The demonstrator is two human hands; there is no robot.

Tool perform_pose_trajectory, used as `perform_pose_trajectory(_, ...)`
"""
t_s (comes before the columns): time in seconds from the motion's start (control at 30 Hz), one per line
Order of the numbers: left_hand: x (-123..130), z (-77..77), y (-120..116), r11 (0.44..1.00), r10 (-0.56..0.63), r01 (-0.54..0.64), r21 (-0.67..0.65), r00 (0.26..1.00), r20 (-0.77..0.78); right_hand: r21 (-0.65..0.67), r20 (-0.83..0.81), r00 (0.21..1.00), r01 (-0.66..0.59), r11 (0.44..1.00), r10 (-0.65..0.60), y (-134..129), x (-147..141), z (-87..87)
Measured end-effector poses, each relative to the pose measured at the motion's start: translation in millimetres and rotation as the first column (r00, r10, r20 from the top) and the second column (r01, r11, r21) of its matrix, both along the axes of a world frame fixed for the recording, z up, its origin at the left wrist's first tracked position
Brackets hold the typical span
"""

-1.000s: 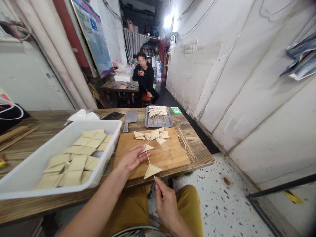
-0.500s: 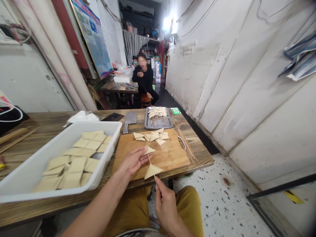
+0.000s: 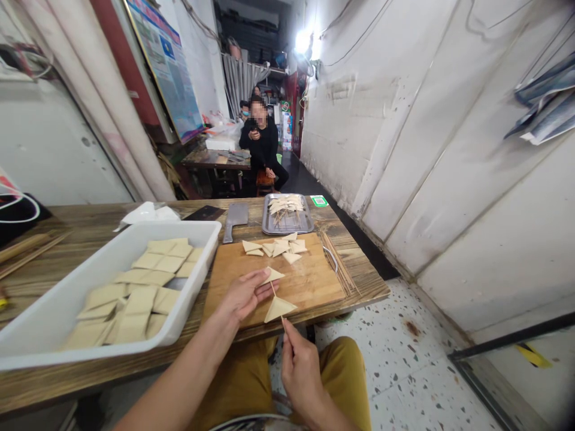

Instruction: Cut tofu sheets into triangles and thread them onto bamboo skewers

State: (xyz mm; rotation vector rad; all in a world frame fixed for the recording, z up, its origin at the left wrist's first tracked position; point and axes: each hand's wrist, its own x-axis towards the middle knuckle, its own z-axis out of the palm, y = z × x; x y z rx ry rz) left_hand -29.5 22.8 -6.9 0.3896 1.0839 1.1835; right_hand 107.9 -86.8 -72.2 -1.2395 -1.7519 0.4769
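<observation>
My left hand pinches a pale tofu-sheet triangle above the near part of the wooden cutting board. A thin wooden skewer runs up to that piece, and its tip is hidden there. Lower on the stick sits a second tofu-sheet triangle, pierced through. Closed around the skewer's lower end, my right hand is just off the table's front edge. Several folded tofu triangles lie at the board's far side.
A white plastic tub with stacked tofu sheets stands on the left. Behind the board are a cleaver and a metal tray of filled skewers. Loose skewers lie at right. A person sits farther back.
My right hand has edged upward with the skewer, and the lower triangle is slightly nearer the upper one. My left hand still pinches the upper triangle.
</observation>
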Motion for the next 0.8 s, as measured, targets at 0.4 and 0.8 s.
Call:
perform_pose_trajectory(0.4,7,-5.7,-6,0.999,-0.051,0.051,-0.005,0.997,0.052,0.063,-0.017,1.000,0.000,0.998,0.001,12,4,-2.9)
perform_pose_trajectory(0.8,6,1.6,-5,0.997,-0.071,0.070,0.013,0.994,0.082,0.071,-0.067,0.996,-0.046,0.996,0.051,15,8,-1.3)
